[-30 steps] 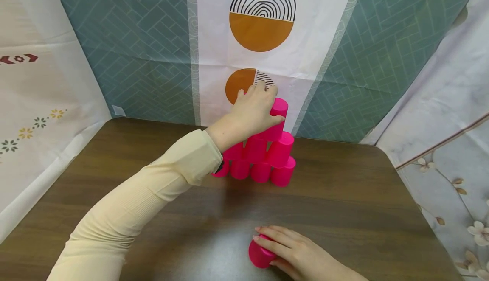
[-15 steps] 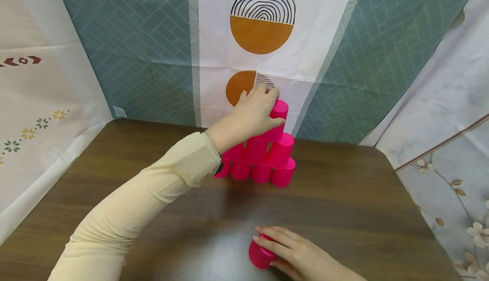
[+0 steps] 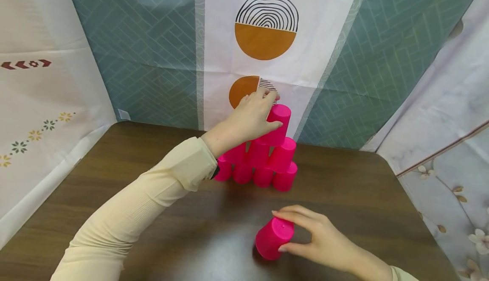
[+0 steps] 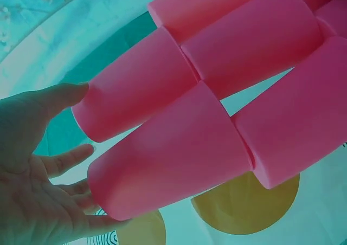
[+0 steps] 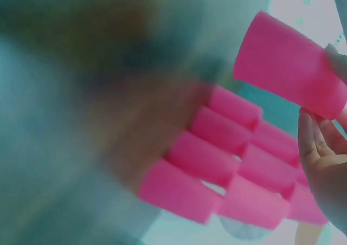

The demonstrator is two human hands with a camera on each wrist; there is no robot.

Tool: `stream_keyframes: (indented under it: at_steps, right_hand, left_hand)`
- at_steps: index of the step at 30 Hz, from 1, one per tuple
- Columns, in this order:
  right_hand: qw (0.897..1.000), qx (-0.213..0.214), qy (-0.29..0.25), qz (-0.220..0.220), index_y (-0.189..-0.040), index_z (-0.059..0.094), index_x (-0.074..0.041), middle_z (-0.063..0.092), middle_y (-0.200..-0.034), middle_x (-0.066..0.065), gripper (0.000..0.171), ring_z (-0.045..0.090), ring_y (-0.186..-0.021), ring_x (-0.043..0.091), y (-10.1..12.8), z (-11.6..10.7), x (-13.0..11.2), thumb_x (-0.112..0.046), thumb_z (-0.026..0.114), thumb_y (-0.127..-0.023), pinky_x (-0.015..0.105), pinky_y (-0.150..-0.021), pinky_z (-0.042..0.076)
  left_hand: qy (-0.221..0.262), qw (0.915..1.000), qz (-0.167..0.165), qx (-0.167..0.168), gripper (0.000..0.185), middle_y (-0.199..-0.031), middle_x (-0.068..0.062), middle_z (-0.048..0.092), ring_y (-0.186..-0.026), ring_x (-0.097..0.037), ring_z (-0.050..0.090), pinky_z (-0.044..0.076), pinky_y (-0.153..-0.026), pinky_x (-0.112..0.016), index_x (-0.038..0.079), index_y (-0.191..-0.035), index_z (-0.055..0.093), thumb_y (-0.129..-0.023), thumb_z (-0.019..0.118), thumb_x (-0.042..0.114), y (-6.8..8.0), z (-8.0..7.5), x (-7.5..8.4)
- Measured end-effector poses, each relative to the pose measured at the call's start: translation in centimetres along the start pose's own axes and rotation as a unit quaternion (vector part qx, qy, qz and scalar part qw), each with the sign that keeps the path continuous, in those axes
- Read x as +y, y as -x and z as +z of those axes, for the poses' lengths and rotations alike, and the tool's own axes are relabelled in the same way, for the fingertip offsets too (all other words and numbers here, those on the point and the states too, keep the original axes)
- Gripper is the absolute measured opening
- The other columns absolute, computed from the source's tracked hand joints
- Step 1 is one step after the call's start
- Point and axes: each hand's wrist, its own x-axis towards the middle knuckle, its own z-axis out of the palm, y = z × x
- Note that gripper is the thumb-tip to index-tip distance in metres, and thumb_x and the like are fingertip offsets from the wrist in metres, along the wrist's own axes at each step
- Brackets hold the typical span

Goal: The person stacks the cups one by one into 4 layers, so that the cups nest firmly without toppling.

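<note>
Left hand touches one stacked cup; right hand grips one cup.

The left arm, in a cream sleeve, is reaching forward and up across the middle of the view, wrist slightly bent. The left hand is spreading its fingers loosely, nearly straight, thumb pointing right. The right hand is hovering low and near the body, fingers curling in a pinch with the thumb beneath.
</note>
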Motion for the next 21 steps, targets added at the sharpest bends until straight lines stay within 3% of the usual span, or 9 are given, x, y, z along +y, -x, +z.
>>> stream_keyframes:
  at_steps: [3,9,12,17,21]
  right_hand:
    - [1.000,0.025,0.011,0.014,-0.126,0.058,-0.013,0.060,-0.117,-0.002,0.064,0.057,-0.105,0.011,-1.4,-2.0,0.0,-0.025,0.083,-0.069,0.013,-0.089,0.044]
    - [0.997,0.048,0.042,0.039,-0.126,0.058,-0.014,0.060,-0.118,-0.004,0.069,0.057,-0.108,0.010,-4.8,-6.4,-0.3,-0.016,0.086,-0.063,0.014,-0.091,0.043]
    - [0.996,0.052,0.057,0.047,-0.126,0.058,-0.012,0.061,-0.117,-0.003,0.070,0.057,-0.106,0.007,-6.4,-8.1,-0.5,-0.013,0.087,-0.062,0.015,-0.088,0.045]
    - [0.995,0.060,0.033,0.071,-0.131,0.054,-0.013,0.060,-0.121,-0.001,0.073,0.058,-0.101,0.005,-8.5,-10.0,-0.9,-0.007,0.084,-0.065,0.015,-0.084,0.047]
    - [0.991,0.074,-0.012,0.113,-0.135,0.049,-0.016,0.058,-0.126,0.002,0.074,0.057,-0.106,0.004,-10.1,-10.9,-1.4,-0.004,0.081,-0.069,0.014,-0.088,0.045]
  left_hand:
    - [-0.003,1.0000,0.006,0.002,0.059,-0.126,-0.009,0.046,-0.112,-0.023,0.050,0.037,-0.099,-0.039,0.009,-0.131,0.043,-0.084,0.067,0.036,0.1,-0.1,-0.1]
    - [-0.005,0.9994,0.023,0.027,0.056,-0.128,-0.003,0.051,-0.119,-0.021,0.047,0.022,-0.108,-0.046,0.015,-0.128,0.049,-0.082,0.067,0.041,1.0,-0.9,-0.3]
    - [0.073,0.9941,0.067,0.044,0.046,-0.122,-0.001,0.056,-0.115,-0.017,0.050,0.031,-0.104,-0.039,0.014,-0.123,0.054,-0.084,0.066,0.036,1.7,-1.5,-0.5]
    - [0.231,0.9651,0.123,0.014,0.043,-0.116,0.003,0.060,-0.109,-0.011,0.054,0.043,-0.094,-0.031,0.013,-0.121,0.057,-0.086,0.065,0.037,3.5,-1.9,-0.7]
    - [0.252,0.9569,0.143,-0.011,0.057,-0.119,0.006,0.059,-0.109,-0.006,0.053,0.043,-0.094,-0.027,0.013,-0.125,0.054,-0.077,0.075,0.038,4.7,-1.8,-0.8]
